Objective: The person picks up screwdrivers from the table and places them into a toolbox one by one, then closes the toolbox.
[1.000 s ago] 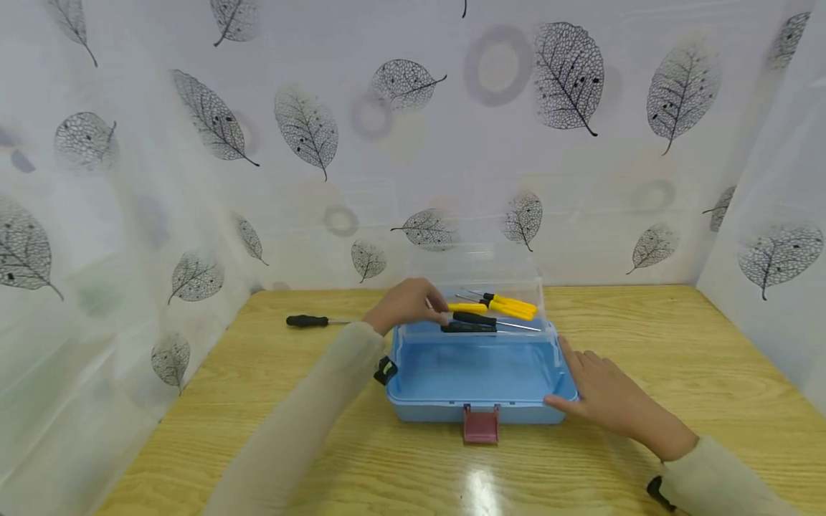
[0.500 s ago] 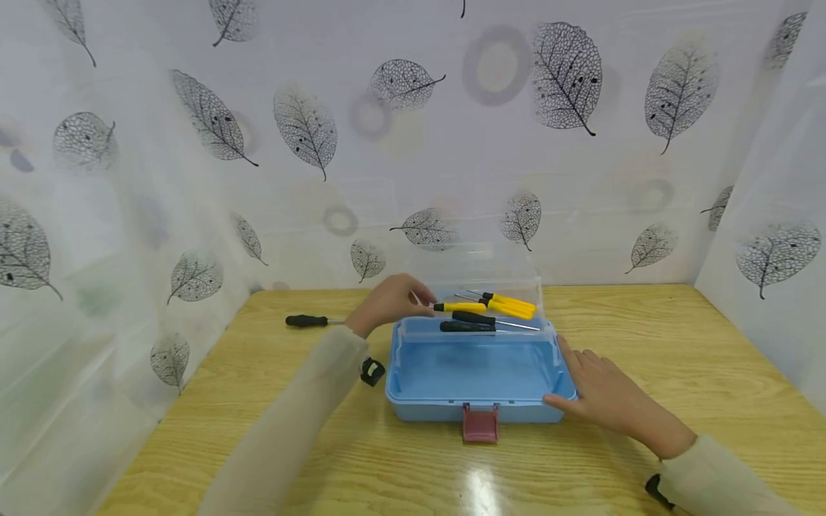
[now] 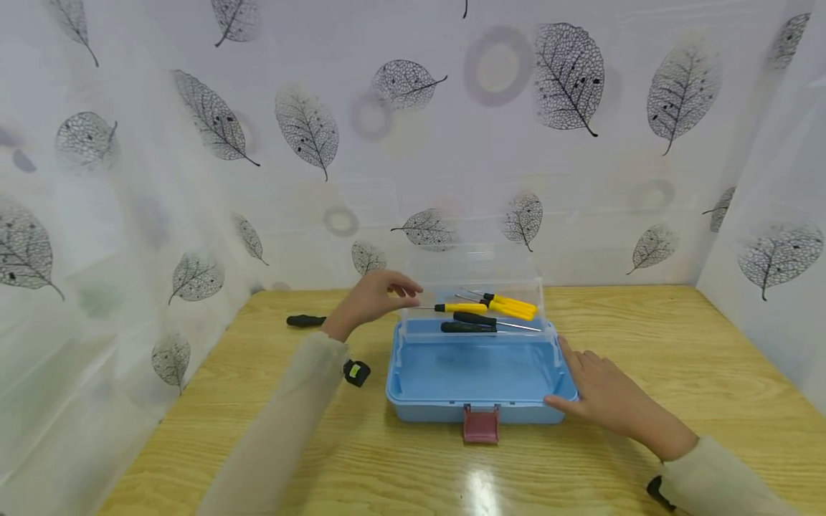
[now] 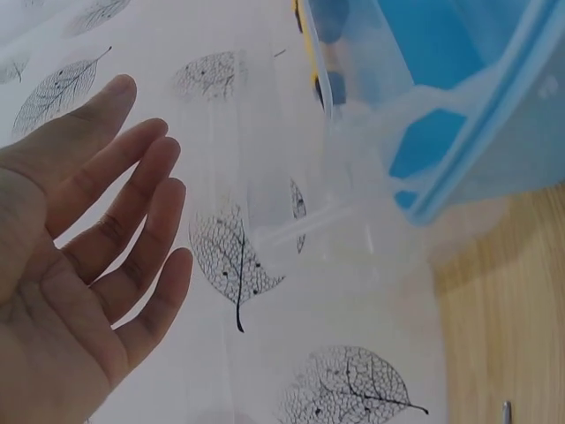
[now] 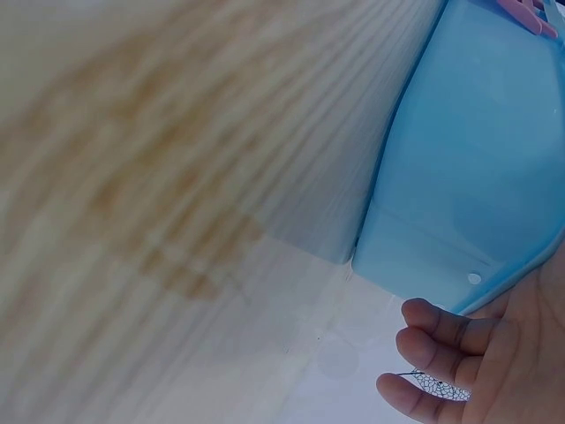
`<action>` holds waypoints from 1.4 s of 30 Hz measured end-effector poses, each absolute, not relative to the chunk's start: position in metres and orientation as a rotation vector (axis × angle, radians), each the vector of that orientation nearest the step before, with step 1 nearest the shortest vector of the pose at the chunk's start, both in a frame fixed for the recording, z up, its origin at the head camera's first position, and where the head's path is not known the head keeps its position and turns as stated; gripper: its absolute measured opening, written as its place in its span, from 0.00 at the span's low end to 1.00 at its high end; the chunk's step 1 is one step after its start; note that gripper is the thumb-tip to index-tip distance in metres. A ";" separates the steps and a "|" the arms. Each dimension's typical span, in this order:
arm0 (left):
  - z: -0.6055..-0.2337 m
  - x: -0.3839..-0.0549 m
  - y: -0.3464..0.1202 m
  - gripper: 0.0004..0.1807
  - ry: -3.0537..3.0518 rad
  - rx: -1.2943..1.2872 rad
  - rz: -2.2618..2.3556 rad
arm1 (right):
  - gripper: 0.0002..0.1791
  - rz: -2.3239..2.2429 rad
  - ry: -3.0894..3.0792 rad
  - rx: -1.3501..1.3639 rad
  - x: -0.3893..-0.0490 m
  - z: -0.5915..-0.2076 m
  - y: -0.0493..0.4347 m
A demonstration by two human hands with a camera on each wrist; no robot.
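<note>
My left hand [image 3: 374,295] holds nothing, its fingers loosely spread beside the left end of the clear tray [image 3: 525,335], where a yellow-handled screwdriver [image 3: 467,308] lies near two more yellow-handled ones [image 3: 513,308] and two black-handled ones [image 3: 471,322]. My right hand [image 3: 609,394] is open against the front right corner of the blue box [image 3: 426,413], thumb on its rim, with no tool in it. On the black device [image 3: 356,373] at my left cuff I see a yellow-green label, its print too small to read.
</note>
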State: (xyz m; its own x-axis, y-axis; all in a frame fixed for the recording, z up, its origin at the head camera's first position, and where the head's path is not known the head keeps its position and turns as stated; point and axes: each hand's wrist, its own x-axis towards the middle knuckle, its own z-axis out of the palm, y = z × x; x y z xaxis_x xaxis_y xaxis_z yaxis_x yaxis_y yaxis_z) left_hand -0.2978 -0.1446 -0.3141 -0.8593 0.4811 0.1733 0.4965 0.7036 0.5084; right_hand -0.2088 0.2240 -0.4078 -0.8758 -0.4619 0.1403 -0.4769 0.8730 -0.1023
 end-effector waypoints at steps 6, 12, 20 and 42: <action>-0.315 -0.296 -0.162 0.15 -2.855 -0.812 -0.908 | 0.56 0.194 -2.918 0.749 -0.209 -0.408 0.224; -0.318 -0.296 -0.180 0.17 -2.844 -0.777 -0.908 | 0.56 0.203 -2.918 0.755 -0.209 -0.408 0.225; -0.321 -0.295 -0.204 0.16 -2.830 -0.682 -0.953 | 0.56 0.201 -2.926 0.751 -0.209 -0.407 0.224; -0.341 -0.306 -0.267 0.16 -2.853 -0.434 -0.924 | 0.56 0.207 -2.929 0.748 -0.209 -0.409 0.225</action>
State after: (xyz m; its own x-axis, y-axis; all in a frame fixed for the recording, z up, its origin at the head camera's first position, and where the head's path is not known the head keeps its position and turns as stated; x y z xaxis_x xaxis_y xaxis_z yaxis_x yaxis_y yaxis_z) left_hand -0.3056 -0.2670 -0.3405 -0.9529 0.2349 0.1919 0.3028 0.7738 0.5563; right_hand -0.2090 0.2248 -0.4090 -0.8724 -0.4680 0.1411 -0.4832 0.8693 -0.1041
